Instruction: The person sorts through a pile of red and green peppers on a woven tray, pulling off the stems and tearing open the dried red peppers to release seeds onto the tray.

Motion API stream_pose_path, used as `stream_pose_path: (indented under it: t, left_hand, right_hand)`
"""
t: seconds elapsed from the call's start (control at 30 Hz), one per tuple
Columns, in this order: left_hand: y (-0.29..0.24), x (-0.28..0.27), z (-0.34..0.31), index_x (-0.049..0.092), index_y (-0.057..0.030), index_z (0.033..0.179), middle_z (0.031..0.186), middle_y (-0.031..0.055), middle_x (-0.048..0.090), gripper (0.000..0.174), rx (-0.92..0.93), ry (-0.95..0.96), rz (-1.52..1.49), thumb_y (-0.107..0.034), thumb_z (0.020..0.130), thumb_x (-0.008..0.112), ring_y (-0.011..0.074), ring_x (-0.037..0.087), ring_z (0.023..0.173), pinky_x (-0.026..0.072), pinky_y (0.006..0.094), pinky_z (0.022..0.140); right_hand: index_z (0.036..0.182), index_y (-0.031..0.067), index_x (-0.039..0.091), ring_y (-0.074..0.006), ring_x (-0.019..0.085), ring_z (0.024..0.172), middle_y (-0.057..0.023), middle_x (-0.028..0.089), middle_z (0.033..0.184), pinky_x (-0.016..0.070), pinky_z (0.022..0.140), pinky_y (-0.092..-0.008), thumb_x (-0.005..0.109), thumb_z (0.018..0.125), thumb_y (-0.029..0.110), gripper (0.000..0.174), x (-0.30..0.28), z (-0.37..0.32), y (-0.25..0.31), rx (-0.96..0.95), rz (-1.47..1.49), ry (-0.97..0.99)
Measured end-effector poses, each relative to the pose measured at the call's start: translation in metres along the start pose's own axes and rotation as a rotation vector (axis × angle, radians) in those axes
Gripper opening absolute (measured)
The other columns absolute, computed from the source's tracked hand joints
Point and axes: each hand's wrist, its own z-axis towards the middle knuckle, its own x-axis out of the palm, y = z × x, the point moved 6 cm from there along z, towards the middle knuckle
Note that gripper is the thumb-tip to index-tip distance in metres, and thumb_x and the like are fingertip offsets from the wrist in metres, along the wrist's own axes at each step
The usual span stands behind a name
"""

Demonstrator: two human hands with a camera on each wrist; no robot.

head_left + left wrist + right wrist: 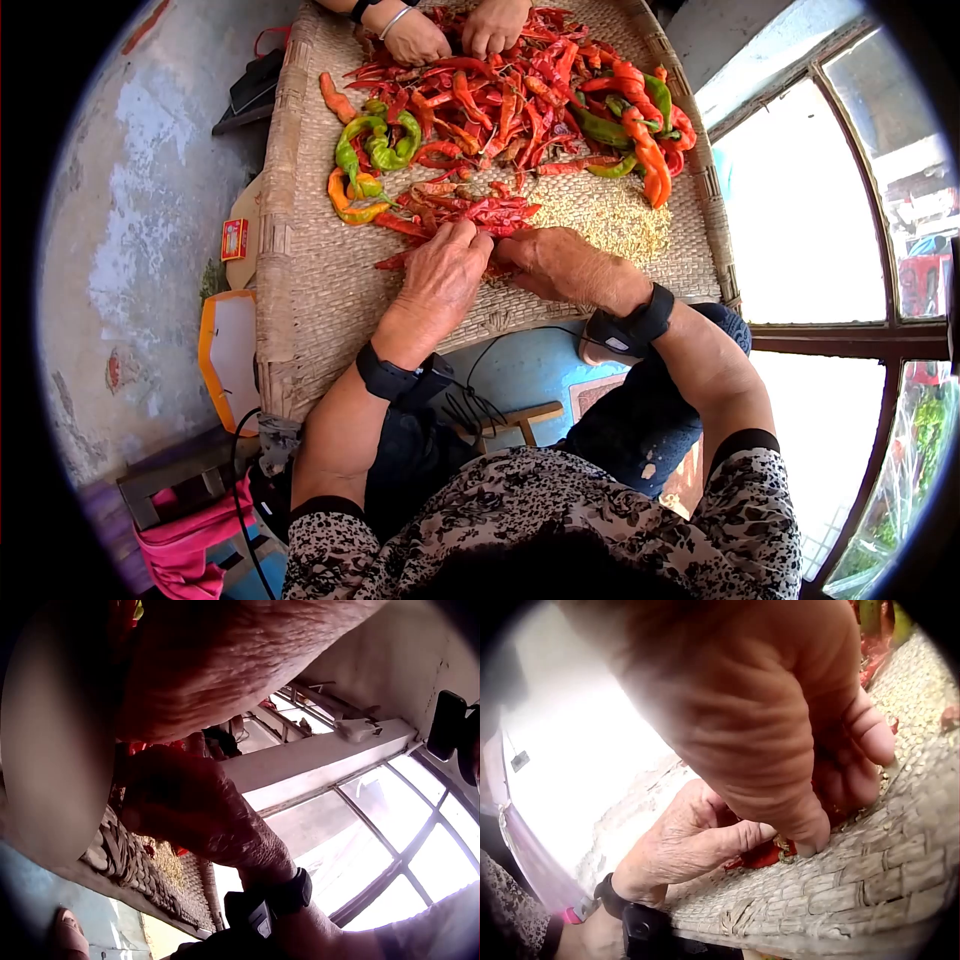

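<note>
A small heap of wrinkled dried red chilies (490, 212) lies on a woven tray (300, 300), right in front of both hands. My left hand (440, 275) and right hand (570, 265) meet at its near side, fingertips close together. In the right wrist view a red chili (761, 857) shows between the two thumbs, with the left hand (682, 844) pinching it. The right hand's fingers (870, 735) curl inward around the chili's other end, mostly hidden by the palm. Pale yellow seeds (610, 220) are spread to the right of the heap.
A larger pile of red chilies (500, 105) fills the tray's far part, with green chilies (380, 145) at the left and twisted red-orange chilies (650, 150) at the right. Another person's hands (450, 38) work at the far side. The tray's raised rim (700, 160) borders the right.
</note>
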Motion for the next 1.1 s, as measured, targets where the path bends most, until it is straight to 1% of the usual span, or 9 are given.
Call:
stream_pose_path:
  t: [0.13,0.33,0.53,0.63,0.73,0.8,0.9,0.97,1.1]
  left_hand:
    - [-0.004,-0.007,0.004,0.054,0.0004,0.093,0.092,0.0143,0.052,0.013,0.05,-0.124,-0.13,0.004,0.08,0.057,0.0316,0.059,0.087,0.051,0.0412,0.074]
    - [-0.003,-0.02,0.007,0.053,-0.0004,0.1,0.095,0.0148,0.057,0.018,-0.073,-0.205,-0.51,0.005,0.083,0.059,0.0322,0.061,0.086,0.0506,0.0399,0.073]
    - [0.001,-0.019,0.009,0.056,-0.0009,0.1,0.098,0.0139,0.057,0.016,-0.071,-0.17,-0.381,-0.004,0.086,0.062,0.0308,0.059,0.09,0.0495,0.0393,0.078]
    - [0.003,-0.022,0.005,0.058,-0.0013,0.11,0.112,0.0136,0.054,0.028,-0.074,-0.198,-0.064,-0.012,0.086,0.064,0.0314,0.051,0.107,0.0447,0.0406,0.089]
    - [0.005,-0.006,-0.001,0.058,-0.0022,0.115,0.115,0.0147,0.054,0.033,-0.045,-0.133,0.073,-0.013,0.084,0.065,0.0312,0.051,0.108,0.0431,0.0424,0.092]
    - [0.004,-0.003,-0.002,0.06,-0.0027,0.113,0.112,0.0139,0.054,0.032,-0.032,-0.133,0.103,-0.013,0.083,0.065,0.0307,0.051,0.107,0.0431,0.0429,0.091]
    - [0.005,-0.003,0.001,0.062,-0.0036,0.108,0.105,0.0119,0.055,0.028,-0.021,-0.039,0.17,-0.013,0.081,0.065,0.0291,0.052,0.103,0.0434,0.0425,0.087]
    - [0.007,0.002,0.001,0.064,-0.004,0.104,0.1,0.0107,0.056,0.025,-0.03,0.055,0.208,-0.013,0.081,0.065,0.0279,0.053,0.101,0.0437,0.0417,0.085]
    - [-0.001,-0.005,0.001,0.064,-0.0042,0.099,0.092,0.009,0.056,0.02,0.008,-0.045,0.086,-0.009,0.08,0.066,0.0266,0.055,0.094,0.045,0.0402,0.081]
  right_hand:
    - [0.098,0.0029,0.064,-0.0342,0.065,0.081,-0.0162,0.065,0.081,0.0524,0.072,-0.0425,0.068,0.082,0.021,0.024,-0.003,0.002,0.004,0.004,0.075,0.016]
    - [0.094,-0.0002,0.064,-0.0346,0.065,0.078,-0.0184,0.065,0.079,0.0514,0.069,-0.0412,0.068,0.083,0.022,0.025,-0.023,-0.001,0.002,0.032,0.394,-0.153]
    - [0.098,-0.0018,0.063,-0.0303,0.064,0.077,-0.0168,0.066,0.082,0.0509,0.07,-0.0398,0.064,0.088,0.016,0.021,-0.023,-0.009,-0.008,0.04,0.206,0.268]
    - [0.097,-0.0001,0.066,-0.0249,0.065,0.073,-0.0143,0.067,0.078,0.0517,0.066,-0.0375,0.064,0.09,0.025,0.026,-0.059,-0.009,-0.019,0.146,0.258,-0.087]
    - [0.105,-0.0023,0.064,-0.0145,0.063,0.068,-0.0104,0.066,0.077,0.051,0.059,-0.0322,0.065,0.091,0.03,0.035,-0.088,-0.013,-0.033,0.237,0.714,-0.6]
    - [0.107,-0.0014,0.064,-0.0154,0.062,0.067,-0.0101,0.066,0.077,0.0511,0.06,-0.0316,0.065,0.091,0.028,0.033,-0.085,-0.013,-0.04,0.274,0.73,-0.601]
    - [0.113,0.0004,0.063,-0.0171,0.062,0.072,-0.0096,0.065,0.08,0.0522,0.065,-0.0315,0.065,0.091,0.03,0.036,-0.063,-0.007,-0.027,0.198,0.294,-0.273]
    - [0.11,0.0004,0.063,-0.0239,0.065,0.079,-0.014,0.065,0.087,0.0527,0.07,-0.0353,0.066,0.089,0.022,0.031,-0.051,-0.007,-0.02,0.107,0.216,-0.273]
    - [0.109,0.0003,0.063,-0.0323,0.064,0.086,-0.0163,0.065,0.096,0.0523,0.076,-0.0399,0.067,0.085,0.013,0.028,-0.036,-0.01,-0.016,-0.009,0.085,-0.26]
